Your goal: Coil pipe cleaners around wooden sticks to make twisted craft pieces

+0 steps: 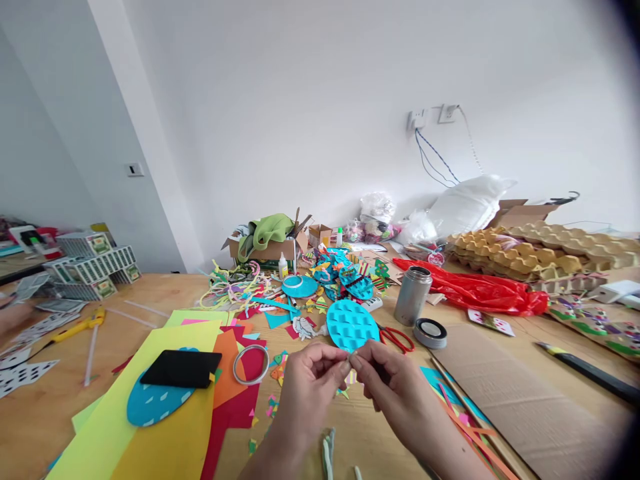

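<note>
My left hand (320, 373) and my right hand (387, 377) meet fingertip to fingertip over the middle of the table. Both are closed in a pinch. Whatever lies between the fingertips is too small to make out. Just beyond them is a round blue piece (353, 325) with rows of raised flaps. Red-handled scissors (397, 339) lie close to the right hand. Small colourful paper fish (278, 369) and a roll of tape (251, 365) are left of the left hand. Below the hands lie pale fuzzy strips (329, 453).
At left, a black phone (183, 369) rests on a blue oval over yellow paper (170, 433). To the right stand a metal bottle (413, 295), its lid (431, 333), cardboard (520, 393) and a utility knife (590, 373). Egg trays (520, 253) are stacked behind. Another person's hand (13, 313) shows far left.
</note>
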Action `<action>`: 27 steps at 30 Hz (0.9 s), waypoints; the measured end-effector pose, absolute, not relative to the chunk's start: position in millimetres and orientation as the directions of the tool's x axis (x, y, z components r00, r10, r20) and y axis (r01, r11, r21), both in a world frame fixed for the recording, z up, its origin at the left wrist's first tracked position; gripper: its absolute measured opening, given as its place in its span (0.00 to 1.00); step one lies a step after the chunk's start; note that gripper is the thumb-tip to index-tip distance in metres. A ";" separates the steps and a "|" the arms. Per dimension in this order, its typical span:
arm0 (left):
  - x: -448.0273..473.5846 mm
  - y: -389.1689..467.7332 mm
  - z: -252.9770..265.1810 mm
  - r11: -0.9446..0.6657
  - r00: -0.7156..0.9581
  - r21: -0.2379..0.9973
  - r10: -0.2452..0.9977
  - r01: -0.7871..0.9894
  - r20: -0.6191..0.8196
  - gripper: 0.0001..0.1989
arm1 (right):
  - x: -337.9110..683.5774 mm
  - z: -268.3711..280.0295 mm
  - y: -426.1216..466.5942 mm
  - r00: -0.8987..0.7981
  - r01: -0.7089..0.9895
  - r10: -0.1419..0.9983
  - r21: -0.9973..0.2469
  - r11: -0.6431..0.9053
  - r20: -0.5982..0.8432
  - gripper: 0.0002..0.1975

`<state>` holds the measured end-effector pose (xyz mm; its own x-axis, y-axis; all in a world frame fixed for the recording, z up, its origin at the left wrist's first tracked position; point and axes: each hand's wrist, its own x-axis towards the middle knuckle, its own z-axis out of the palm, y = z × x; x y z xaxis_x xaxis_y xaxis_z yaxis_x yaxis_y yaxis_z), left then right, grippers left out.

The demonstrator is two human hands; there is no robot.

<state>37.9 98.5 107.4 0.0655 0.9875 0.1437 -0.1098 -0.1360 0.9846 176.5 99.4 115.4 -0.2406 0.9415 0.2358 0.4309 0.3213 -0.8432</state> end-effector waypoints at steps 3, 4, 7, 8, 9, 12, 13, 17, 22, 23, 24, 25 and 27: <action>32.0 100.6 107.8 0.001 0.185 0.976 0.982 -0.219 0.041 0.11 | 176.9 115.1 98.9 -0.249 0.461 0.933 -0.815 0.350 0.260 0.15; 30.3 101.3 107.5 0.034 0.213 0.971 0.977 -0.238 0.018 0.12 | 176.8 115.3 98.6 -0.251 0.464 0.931 -0.810 0.357 0.267 0.15; 27.3 102.3 107.8 0.109 0.229 0.956 0.972 -0.273 -0.045 0.13 | 176.0 117.1 97.1 -0.281 0.438 0.914 -0.809 0.392 0.291 0.14; 26.9 102.4 108.3 0.124 0.223 0.950 0.973 -0.288 -0.060 0.13 | 175.7 118.0 96.5 -0.294 0.427 0.906 -0.807 0.409 0.303 0.14; 26.7 102.3 109.0 0.138 0.220 0.943 0.973 -0.303 -0.072 0.13 | 175.5 119.0 95.8 -0.306 0.419 0.898 -0.802 0.426 0.317 0.14; 26.7 102.1 110.8 0.190 0.232 0.915 0.966 -0.357 -0.111 0.12 | 175.6 121.0 93.8 -0.328 0.417 0.881 -0.785 0.458 0.340 0.14; 26.7 102.2 111.1 0.206 0.238 0.906 0.964 -0.370 -0.122 0.12 | 175.7 121.2 93.4 -0.332 0.420 0.880 -0.782 0.460 0.339 0.14; 26.5 103.0 111.0 0.201 0.226 0.901 0.967 -0.384 -0.119 0.13 | 176.8 121.1 92.9 -0.341 0.435 0.884 -0.780 0.449 0.319 0.12; 28.2 102.7 111.6 0.160 0.180 0.919 0.979 -0.361 -0.099 0.12 | 177.8 122.6 92.6 -0.353 0.437 0.892 -0.793 0.425 0.283 0.12; 28.7 102.5 112.0 0.151 0.174 0.922 0.980 -0.358 -0.093 0.12 | 178.0 123.2 92.6 -0.353 0.439 0.895 -0.796 0.417 0.274 0.12; 29.1 102.3 112.3 0.146 0.170 0.923 0.981 -0.355 -0.089 0.12 | 178.3 123.8 92.6 -0.356 0.441 0.897 -0.799 0.410 0.264 0.12; 29.5 102.1 112.7 0.144 0.169 0.924 0.982 -0.356 -0.088 0.12 | 178.7 124.3 92.7 -0.356 0.443 0.898 -0.799 0.406 0.259 0.12; 30.3 101.6 113.3 0.144 0.171 0.923 0.981 -0.358 -0.087 0.12 | 179.4 125.0 93.0 -0.356 0.450 0.899 -0.796 0.404 0.255 0.12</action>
